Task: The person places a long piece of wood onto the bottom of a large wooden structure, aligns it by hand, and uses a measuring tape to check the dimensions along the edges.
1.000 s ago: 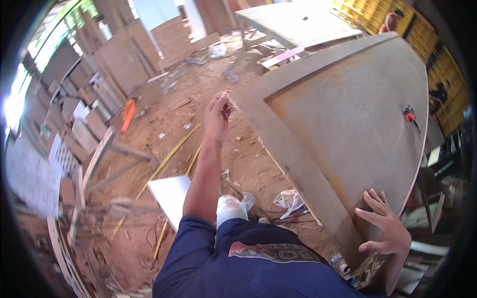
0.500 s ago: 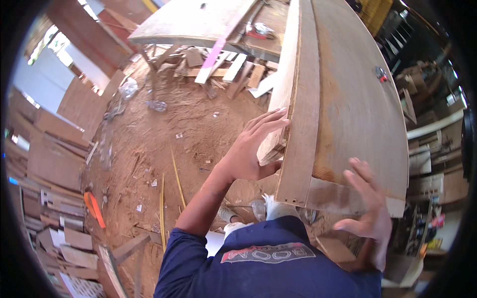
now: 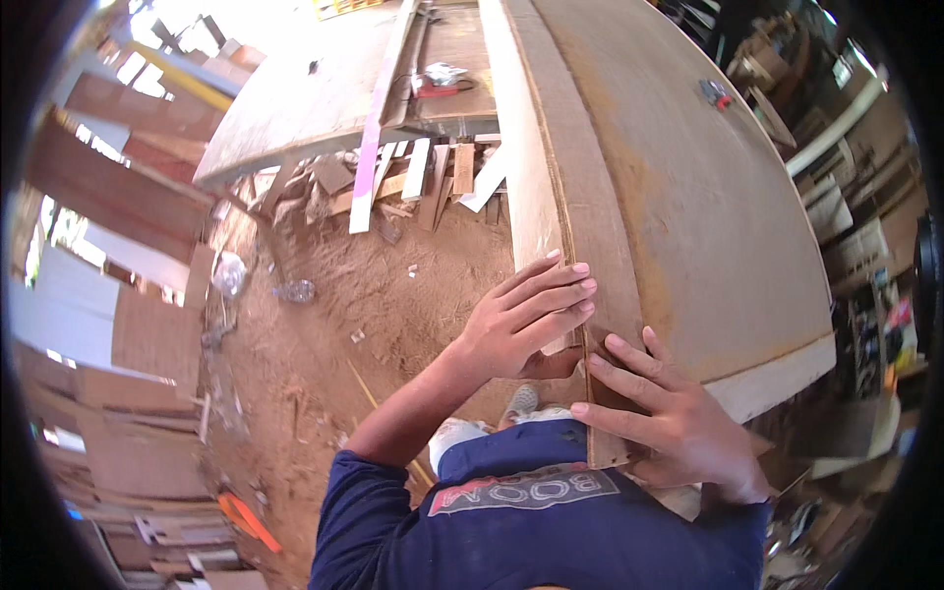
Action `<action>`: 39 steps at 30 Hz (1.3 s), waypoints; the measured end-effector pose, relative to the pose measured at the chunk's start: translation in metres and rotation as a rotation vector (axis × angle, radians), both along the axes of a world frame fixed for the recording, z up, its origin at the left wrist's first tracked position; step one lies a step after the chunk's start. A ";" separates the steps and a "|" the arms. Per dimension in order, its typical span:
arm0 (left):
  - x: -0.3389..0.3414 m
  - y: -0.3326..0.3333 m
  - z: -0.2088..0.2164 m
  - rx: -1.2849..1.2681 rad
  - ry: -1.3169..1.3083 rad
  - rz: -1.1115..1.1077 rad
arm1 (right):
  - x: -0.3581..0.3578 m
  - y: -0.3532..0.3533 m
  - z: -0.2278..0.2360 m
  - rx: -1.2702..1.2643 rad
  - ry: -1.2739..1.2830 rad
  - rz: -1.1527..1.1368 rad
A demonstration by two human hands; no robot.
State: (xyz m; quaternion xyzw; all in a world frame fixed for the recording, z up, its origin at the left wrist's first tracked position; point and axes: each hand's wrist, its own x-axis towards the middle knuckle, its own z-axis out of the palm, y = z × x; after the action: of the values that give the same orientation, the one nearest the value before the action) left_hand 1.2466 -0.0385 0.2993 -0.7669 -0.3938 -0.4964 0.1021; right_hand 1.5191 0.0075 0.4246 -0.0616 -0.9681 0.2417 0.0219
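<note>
A long brown wooden strip [image 3: 578,138] runs away from me along the left edge of a wide plywood panel [image 3: 728,216]. A pale board [image 3: 526,167] lies along the strip's left side, partly below it. My left hand [image 3: 526,320] is closed around this left edge near the close end. Its fingers lie together over the top, and the thumb is tucked lower, partly hidden. Across the strip's near end rest the spread, nearly flat fingers of my right hand [image 3: 674,413]. Its thumb is mostly hidden. The two hands' fingertips almost meet.
A red-and-grey tool [image 3: 717,94] sits on the panel. Another table [image 3: 285,108] stands ahead left, carrying a red-handled tool [image 3: 440,82] and a long pink-and-white strip [image 3: 366,172]. Wood offcuts [image 3: 433,177] are piled beneath. An orange object [image 3: 249,521] lies on the dirt floor [image 3: 315,364].
My right hand has come left and down onto the strip's near end from above the panel. My left hand remains at the edge, its fingers now further over the top. The view has shifted.
</note>
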 end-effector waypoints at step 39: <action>-0.019 0.039 -0.012 0.087 -0.063 -0.305 | 0.014 -0.052 -0.009 0.114 -0.080 -0.489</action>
State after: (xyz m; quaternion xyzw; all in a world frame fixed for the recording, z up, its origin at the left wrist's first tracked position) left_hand 1.2272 0.0006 0.2870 -0.7966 -0.2538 -0.5466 0.0462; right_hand 1.5326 -0.0446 0.4153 -0.3021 -0.9366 0.1717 0.0450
